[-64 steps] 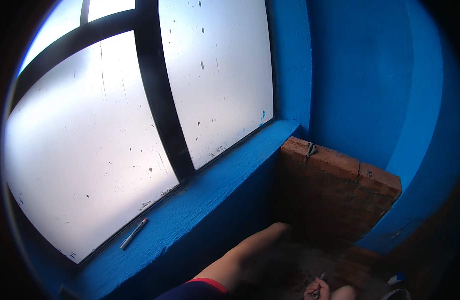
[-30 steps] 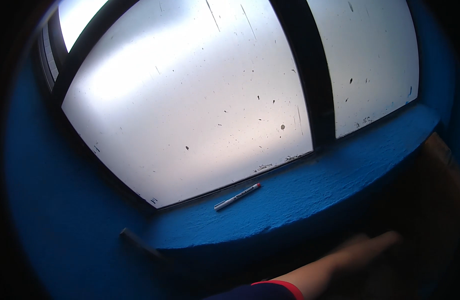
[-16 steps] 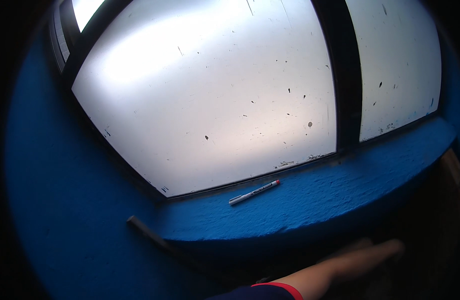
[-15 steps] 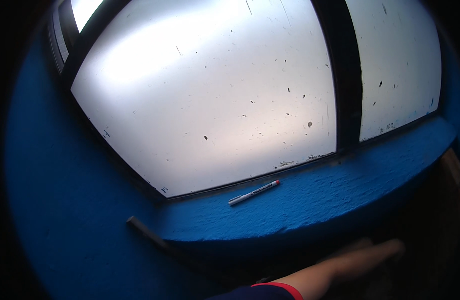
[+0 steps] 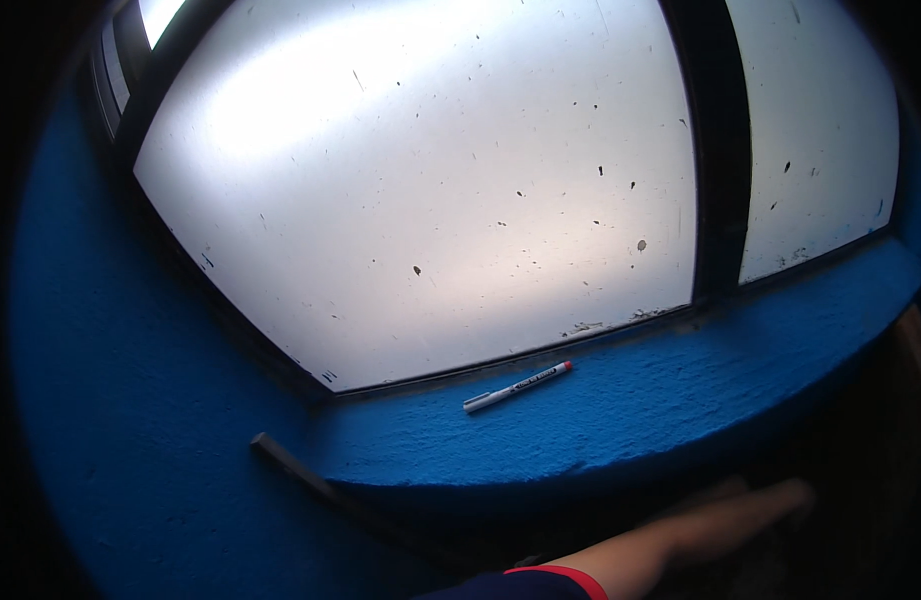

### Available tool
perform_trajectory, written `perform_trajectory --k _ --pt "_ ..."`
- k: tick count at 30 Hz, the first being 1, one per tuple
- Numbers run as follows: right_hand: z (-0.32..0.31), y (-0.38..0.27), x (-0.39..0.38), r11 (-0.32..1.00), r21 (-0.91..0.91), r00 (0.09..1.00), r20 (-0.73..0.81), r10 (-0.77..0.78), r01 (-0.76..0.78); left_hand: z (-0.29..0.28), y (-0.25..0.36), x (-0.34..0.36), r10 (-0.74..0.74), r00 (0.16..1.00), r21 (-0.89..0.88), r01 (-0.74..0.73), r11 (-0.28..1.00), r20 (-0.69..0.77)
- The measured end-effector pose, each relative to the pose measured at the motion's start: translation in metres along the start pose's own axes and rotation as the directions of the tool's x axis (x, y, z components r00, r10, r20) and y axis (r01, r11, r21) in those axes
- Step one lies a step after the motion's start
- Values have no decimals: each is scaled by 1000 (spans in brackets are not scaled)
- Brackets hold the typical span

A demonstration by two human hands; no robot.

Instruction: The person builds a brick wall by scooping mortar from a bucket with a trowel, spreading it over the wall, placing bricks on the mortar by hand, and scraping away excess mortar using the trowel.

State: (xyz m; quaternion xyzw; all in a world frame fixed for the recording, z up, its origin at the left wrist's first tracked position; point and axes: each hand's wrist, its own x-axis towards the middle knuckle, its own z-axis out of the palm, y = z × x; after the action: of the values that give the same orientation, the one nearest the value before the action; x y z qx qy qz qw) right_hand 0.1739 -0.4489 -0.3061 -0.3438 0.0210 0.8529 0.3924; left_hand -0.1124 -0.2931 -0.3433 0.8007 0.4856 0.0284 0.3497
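My left arm, in a navy sleeve [image 5: 541, 585] with a red cuff, comes in from the lower edge and reaches to the right below the sill. My left hand [image 5: 781, 500] is a dim blur at its end; its fingers, and anything in them, cannot be made out. Another blurred patch of skin [image 5: 721, 492] shows just behind the forearm, and I cannot tell which hand it belongs to. My right hand is not clearly seen. A white marker [image 5: 518, 387] with a red end lies slantwise on the blue sill [image 5: 621, 410], apart from my hand.
Behind the sill stands a frosted window pane [image 5: 431, 200] with dark specks, set in a black frame [image 5: 721, 150]; a second pane [image 5: 821, 150] is at the right. A dark bar [image 5: 291, 462] sticks out by the blue wall [image 5: 131, 400]. Deep shadow lies under the sill.
The view has shifted slightly, so the window and marker appear a little farther right. My arm stays almost in the same place. The marker still lies on the sill.
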Motion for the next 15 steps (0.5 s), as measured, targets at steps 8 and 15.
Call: perform_trajectory --k 8,15 --pt "-4 -3 3 998 -8 997 34 64 -64 -5 0 1 -10 1000 0 10 1000 -5" --pt "5 -2 -1 994 33 995 -3 101 -101 -11 -1 1 -17 1000 -14 17 1000 -10"
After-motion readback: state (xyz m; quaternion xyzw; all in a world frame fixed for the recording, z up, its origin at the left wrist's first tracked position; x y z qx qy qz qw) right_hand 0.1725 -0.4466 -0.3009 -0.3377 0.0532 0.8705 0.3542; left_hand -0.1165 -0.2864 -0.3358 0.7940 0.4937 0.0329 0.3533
